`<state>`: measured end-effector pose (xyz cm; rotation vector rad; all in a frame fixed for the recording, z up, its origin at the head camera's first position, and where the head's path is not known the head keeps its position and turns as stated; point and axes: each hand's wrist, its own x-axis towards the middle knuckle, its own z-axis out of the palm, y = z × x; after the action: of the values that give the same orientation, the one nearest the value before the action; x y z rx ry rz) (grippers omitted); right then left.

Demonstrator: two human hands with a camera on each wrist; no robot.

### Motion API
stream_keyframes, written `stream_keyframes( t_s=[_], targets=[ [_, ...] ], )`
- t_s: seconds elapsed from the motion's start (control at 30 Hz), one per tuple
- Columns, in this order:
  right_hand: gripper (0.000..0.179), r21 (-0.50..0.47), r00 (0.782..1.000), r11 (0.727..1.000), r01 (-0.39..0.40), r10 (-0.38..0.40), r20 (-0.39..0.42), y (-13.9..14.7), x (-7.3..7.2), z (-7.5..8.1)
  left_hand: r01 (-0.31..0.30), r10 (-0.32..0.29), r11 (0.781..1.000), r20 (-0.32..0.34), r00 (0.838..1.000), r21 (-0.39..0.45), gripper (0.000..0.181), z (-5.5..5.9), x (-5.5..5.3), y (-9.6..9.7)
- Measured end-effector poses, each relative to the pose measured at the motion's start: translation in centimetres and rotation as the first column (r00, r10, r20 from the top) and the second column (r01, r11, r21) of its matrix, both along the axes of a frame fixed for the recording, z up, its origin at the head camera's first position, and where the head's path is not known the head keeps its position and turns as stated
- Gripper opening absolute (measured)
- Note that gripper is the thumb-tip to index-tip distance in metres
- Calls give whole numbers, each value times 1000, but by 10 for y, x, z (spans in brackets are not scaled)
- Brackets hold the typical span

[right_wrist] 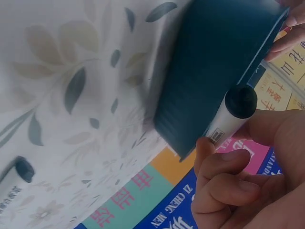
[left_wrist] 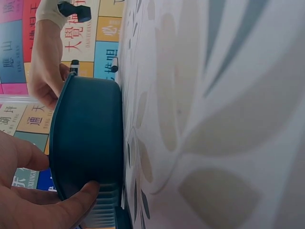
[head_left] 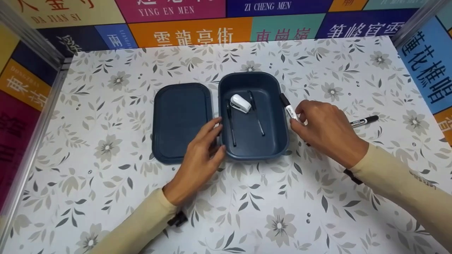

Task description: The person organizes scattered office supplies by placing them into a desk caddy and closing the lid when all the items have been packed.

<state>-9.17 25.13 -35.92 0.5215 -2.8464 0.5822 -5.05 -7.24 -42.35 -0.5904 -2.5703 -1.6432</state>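
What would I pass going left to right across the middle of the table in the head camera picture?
Lid → left hand → dark blue box → held marker → right hand → other marker.

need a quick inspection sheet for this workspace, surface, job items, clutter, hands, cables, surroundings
Surface: floral-patterned tabletop.
Job items: open box holding two pens and a white stapler; lid off, left of it.
Clutter: loose marker beyond the right hand.
Hands: left hand touches the box; right pinches another marker.
Cables: nothing seen.
Surroundings: colourful lettered panels.
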Motion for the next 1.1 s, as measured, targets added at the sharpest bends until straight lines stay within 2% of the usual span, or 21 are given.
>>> stream_keyframes(
  t_s=[0.27, 0.57, 0.93, 1.1],
  targets=[
    [12, -7, 999, 1000, -22, 23, 26, -12, -2, 0, 8, -8, 1000, -6, 1000, 4, 56, 0, -1, 1],
    [11, -5, 997, 997, -78, 78, -25, -28, -5, -3, 16, -16, 1000, -10, 1000, 9, 55, 0, -2, 2],
    [17, 61, 996, 994, -94, 93, 19, -48, -10, 0, 4, -4, 1000, -28, 1000, -10, 55, 0, 0, 0],
    [23, 80, 992, 991, -108, 103, 72, -57, -14, 2, 3, -4, 1000, -29, 1000, -11, 55, -1, -1, 0]
  ],
)
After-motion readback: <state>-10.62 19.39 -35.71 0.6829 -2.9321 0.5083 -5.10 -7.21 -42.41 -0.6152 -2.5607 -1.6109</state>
